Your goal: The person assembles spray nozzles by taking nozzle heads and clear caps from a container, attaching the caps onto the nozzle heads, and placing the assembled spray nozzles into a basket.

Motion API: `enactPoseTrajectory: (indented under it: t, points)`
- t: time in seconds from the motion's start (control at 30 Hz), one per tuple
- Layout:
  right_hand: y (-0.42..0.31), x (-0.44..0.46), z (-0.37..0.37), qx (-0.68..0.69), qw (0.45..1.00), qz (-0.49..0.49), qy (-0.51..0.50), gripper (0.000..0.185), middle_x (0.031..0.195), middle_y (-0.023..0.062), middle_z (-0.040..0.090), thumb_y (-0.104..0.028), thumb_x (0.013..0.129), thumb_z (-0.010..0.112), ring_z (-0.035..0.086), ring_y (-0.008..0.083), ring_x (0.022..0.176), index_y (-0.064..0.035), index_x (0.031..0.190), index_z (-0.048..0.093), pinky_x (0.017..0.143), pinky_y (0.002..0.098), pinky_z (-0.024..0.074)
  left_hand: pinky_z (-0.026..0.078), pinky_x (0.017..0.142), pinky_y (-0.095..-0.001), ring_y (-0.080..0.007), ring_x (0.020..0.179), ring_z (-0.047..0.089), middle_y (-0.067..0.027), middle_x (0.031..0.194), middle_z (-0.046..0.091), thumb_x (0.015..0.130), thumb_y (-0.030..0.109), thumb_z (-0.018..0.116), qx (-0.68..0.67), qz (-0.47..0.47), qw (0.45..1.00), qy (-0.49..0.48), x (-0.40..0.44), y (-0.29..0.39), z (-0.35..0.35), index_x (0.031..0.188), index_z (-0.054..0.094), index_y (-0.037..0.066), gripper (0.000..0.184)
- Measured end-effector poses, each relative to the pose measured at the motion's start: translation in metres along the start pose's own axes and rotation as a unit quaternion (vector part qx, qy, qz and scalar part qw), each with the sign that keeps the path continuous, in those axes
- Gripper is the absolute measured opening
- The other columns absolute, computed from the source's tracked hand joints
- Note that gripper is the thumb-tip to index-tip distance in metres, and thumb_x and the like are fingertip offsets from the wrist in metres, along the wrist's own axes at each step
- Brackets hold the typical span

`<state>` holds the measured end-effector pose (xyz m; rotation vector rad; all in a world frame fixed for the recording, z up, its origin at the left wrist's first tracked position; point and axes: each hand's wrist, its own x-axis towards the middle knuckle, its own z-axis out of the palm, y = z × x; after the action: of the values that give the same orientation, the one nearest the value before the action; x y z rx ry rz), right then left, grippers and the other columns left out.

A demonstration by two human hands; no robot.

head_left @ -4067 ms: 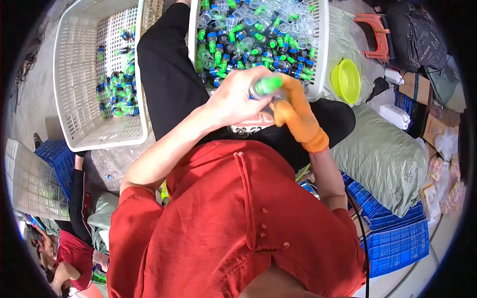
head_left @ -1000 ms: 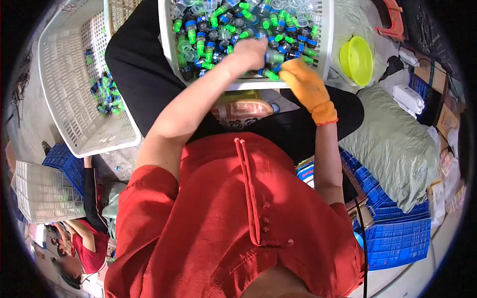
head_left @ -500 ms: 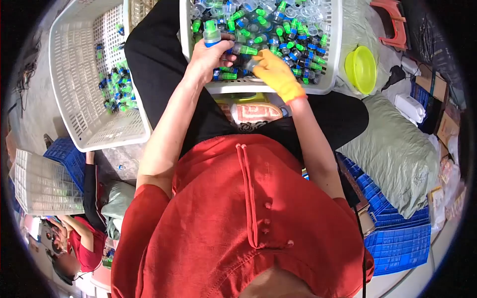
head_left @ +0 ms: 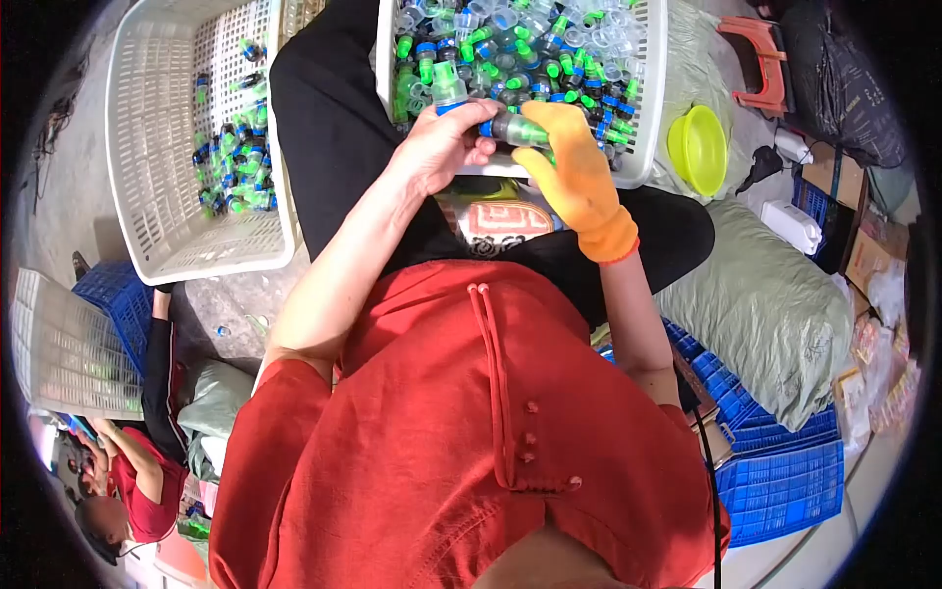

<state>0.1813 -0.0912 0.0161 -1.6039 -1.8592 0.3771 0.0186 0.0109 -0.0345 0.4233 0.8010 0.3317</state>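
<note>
No readable text, label, brand, number or sign anywhere.

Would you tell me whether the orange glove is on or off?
On: the orange glove covers the right hand; the left hand is bare.

At the filled white crate's near rim (head_left: 491, 169), the bare left hand (head_left: 437, 147) holds two green-tipped plastic pieces (head_left: 449, 86); the orange-gloved right hand (head_left: 577, 177) surrounds one's tip. Right of the crate sits a yellow-green basin (head_left: 698, 152).

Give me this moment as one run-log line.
left hand: bare, holding green-tipped piece | right hand: gloved, at tip of second piece | white crate: more pieces inside
</note>
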Motion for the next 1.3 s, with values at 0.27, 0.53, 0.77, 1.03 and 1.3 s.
enactPoseTrajectory:
  t: [0.27,0.53,0.77,1.03,1.3]
  points:
    - [0.012,-0.035,-0.003,0.390,0.841,0.332,-0.173,0.029,0.094,0.0082,0.060,-0.019,0.089,0.064,0.061,0.0245,0.080,-0.0015,0.111,0.055,0.062,0.0345,0.0495,0.045,0.053,-0.0227,-0.0047,0.059,0.054,0.0005,0.074,0.061,0.092,0.010,0.063,0.329,0.352,0.876,0.012,-0.028,-0.015,0.023,0.103,0.064,0.005,0.012]
    - [-0.022,-0.011,0.022,0.143,0.973,0.180,-0.018,0.029,0.089,0.0054,0.062,-0.015,0.088,0.068,0.062,0.0200,0.081,-0.0032,0.108,0.051,0.065,0.0332,0.0515,0.044,0.048,-0.0215,-0.0052,0.053,0.054,0.0008,0.069,0.061,0.093,0.012,0.064,0.263,0.207,0.940,0.073,-0.040,0.004,0.017,0.105,0.067,0.004,0.015]
    - [-0.041,-0.011,0.004,0.665,0.619,0.410,-0.086,0.009,0.062,-0.0069,0.034,-0.021,0.102,0.050,0.028,0.0022,0.045,-0.0158,0.094,0.049,0.040,0.0203,0.0206,0.052,0.074,-0.0296,-0.0171,0.084,0.064,-0.0112,0.092,0.066,0.084,-0.002,0.066,0.437,0.463,0.770,-0.034,-0.065,0.015,0.021,0.099,0.063,0.002,0.016]
    - [-0.003,-0.036,-0.145,0.157,0.959,0.232,0.049,0.038,0.102,0.0089,0.064,-0.024,0.093,0.059,0.062,0.0156,0.088,-0.0046,0.126,0.055,0.076,0.0301,0.0508,0.049,0.062,-0.0235,-0.0104,0.070,0.060,-0.0056,0.091,0.067,0.092,0.014,0.067,0.335,0.411,0.808,0.257,-0.090,0.084,-0.051,0.111,0.064,-0.002,0.025]
    - [0.113,-0.300,-0.210,0.127,0.770,0.588,0.211,0.043,0.101,0.0070,0.066,-0.028,0.092,0.058,0.062,0.0207,0.084,-0.0043,0.128,0.053,0.072,0.0355,0.0499,0.051,0.062,-0.0277,-0.0162,0.077,0.058,-0.0088,0.089,0.062,0.088,0.030,0.072,0.284,0.247,0.824,0.424,-0.146,0.119,-0.298,0.103,0.066,-0.005,0.039]
